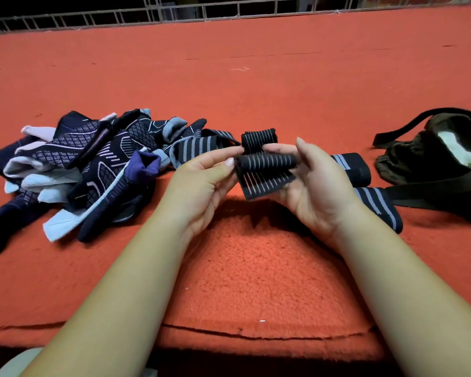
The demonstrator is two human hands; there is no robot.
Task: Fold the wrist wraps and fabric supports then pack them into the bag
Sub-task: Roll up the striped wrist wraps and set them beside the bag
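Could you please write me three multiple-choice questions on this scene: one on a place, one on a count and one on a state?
1. Where does the dark bag lie on the red cloth?
A. at its right side
B. at its far left
C. in the middle, under the hands

2. How many striped wraps lie between the right hand and the dark bag?
A. one
B. two
C. four

3. What is the state of the black striped wrap?
A. flat on the cloth
B. packed in the bag
C. partly rolled and held in both hands

Answers:
1 A: it sits by the right edge of the view.
2 B: the farther wrap and the nearer wrap lie there.
3 C: the left hand and the right hand grip its ends.
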